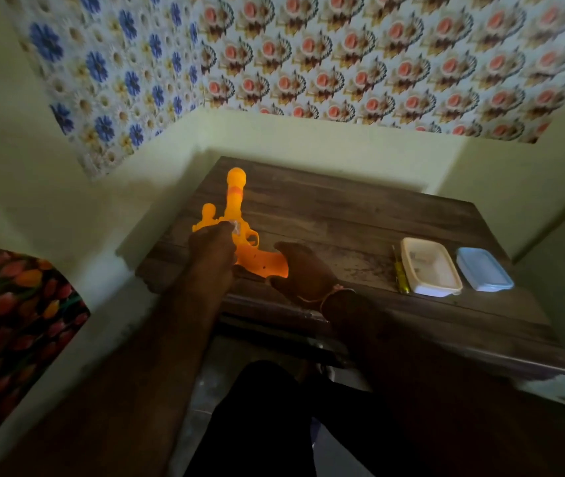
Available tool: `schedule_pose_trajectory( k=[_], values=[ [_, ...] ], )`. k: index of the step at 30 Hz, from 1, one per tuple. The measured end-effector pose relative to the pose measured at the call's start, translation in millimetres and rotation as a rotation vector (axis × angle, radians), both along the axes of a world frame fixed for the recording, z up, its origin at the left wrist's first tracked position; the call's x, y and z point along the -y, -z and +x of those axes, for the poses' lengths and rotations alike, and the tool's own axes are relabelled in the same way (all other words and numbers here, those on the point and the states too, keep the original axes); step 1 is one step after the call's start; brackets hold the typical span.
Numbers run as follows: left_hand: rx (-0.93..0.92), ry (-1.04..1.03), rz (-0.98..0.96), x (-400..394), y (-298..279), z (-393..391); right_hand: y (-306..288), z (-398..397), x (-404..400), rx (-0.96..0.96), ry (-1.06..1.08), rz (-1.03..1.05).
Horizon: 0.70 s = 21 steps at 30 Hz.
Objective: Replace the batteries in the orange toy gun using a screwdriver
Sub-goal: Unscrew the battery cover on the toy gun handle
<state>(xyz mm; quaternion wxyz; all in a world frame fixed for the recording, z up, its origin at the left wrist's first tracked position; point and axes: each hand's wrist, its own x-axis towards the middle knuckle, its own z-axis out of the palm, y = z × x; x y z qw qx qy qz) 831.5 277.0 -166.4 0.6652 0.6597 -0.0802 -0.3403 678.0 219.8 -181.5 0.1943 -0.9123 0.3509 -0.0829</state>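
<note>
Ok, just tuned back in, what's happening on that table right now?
A person has both hands on the orange plastic toy gun lying on the dark wooden table: the left hand grips its body, the right hand holds the grip end. The yellow-handled screwdriver lies untouched beside the open white plastic container and its pale blue lid.

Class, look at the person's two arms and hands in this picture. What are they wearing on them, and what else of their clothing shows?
Both forearms are bare, with no sleeves in view and no gloves. The right hand has a thin orange-red thread bracelet tied round its wrist. The left hand shows no band or ring that can be made out. Below, dark trousers cover the legs.
</note>
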Motion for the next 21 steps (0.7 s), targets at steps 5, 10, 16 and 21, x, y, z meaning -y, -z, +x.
schedule_pose_trajectory(
  k=[5,10,16,21],
  values=[
    [-0.022,-0.005,-0.006,0.8,8.0,4.1,8.1,20.3,12.7,-0.090,-0.068,-0.038],
    [0.026,-0.038,-0.007,-2.3,10.7,0.0,7.4,23.0,15.4,-0.131,-0.081,-0.075],
    [0.020,-0.098,0.036,-0.7,41.3,-28.2,8.8,-18.8,6.2,0.090,-0.030,-0.105],
    [-0.240,0.096,-0.240,6.1,4.0,-106.8,-7.1,-74.0,-3.3,0.292,0.041,-0.215]
  ],
)
